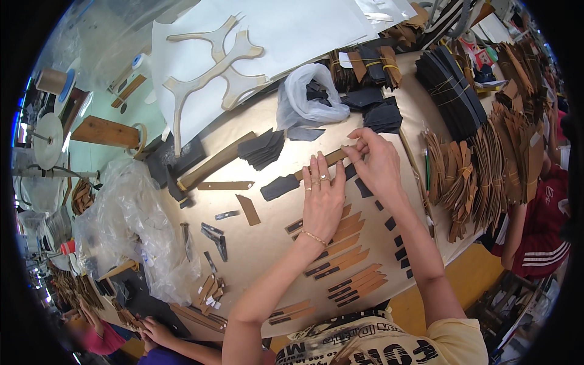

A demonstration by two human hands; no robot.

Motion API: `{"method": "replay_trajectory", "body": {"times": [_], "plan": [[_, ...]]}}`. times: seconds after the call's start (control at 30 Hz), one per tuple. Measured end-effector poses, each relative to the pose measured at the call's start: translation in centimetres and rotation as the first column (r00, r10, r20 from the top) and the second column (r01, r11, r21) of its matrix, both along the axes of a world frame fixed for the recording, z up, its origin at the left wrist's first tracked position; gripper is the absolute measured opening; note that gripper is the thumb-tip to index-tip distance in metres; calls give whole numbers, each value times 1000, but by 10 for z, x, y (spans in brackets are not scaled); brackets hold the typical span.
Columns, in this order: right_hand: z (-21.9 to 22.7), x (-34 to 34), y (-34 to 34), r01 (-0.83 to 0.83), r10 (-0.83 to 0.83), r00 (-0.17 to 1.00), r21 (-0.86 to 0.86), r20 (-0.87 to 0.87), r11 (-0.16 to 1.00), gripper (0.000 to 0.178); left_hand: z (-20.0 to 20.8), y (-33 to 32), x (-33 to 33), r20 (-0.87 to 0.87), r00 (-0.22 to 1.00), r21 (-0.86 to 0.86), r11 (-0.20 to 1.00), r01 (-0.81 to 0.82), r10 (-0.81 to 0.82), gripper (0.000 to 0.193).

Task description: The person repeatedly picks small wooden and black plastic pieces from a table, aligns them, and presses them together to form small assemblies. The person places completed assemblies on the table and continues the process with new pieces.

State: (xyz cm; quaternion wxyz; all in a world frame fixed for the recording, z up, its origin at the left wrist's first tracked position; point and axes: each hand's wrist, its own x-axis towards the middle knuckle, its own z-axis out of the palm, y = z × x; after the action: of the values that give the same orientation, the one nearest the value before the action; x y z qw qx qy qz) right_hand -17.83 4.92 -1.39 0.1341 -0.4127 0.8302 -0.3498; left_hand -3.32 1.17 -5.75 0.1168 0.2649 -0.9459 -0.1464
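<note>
A brown leather strip (335, 157) lies across the table under my hands. My left hand (322, 198) rests flat on it with the fingers stretched out. At the strip's far right end, my right hand (376, 159) pinches it between thumb and fingers. A dark leather piece (280, 187) lies just left of my left fingertips. Below my hands, several brown strips with dark ends (356, 283) are laid out in rows. Small black pieces (399, 253) form a column beside my right forearm. What lies under my left palm is hidden.
A hammer (210, 163) lies left of a fanned stack of dark pieces (261, 149). A plastic bag (310, 100) stands at the back. Banded leather bundles (450, 91) crowd the right. Crumpled clear plastic (140, 225) covers the left. Another person's hand (157, 331) is at lower left.
</note>
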Motion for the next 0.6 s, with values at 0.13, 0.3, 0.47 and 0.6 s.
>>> {"method": "replay_trajectory", "body": {"times": [0.13,0.3,0.47,0.6], "plan": [[16,16,10,-199,210,976,-141,63,970,25,0,1,2,-23,1000,17,1000,6,-6,53],[17,4,14,-79,117,972,-187,202,979,30,2,3,1,-30,999,32,999,-12,13,53],[-6,-21,6,-11,29,966,-71,256,997,38,4,2,0,1,1000,48,999,-9,9,54],[-14,-22,6,1,36,960,-134,277,991,40,4,2,0,2,1000,52,999,-13,13,54]]}}
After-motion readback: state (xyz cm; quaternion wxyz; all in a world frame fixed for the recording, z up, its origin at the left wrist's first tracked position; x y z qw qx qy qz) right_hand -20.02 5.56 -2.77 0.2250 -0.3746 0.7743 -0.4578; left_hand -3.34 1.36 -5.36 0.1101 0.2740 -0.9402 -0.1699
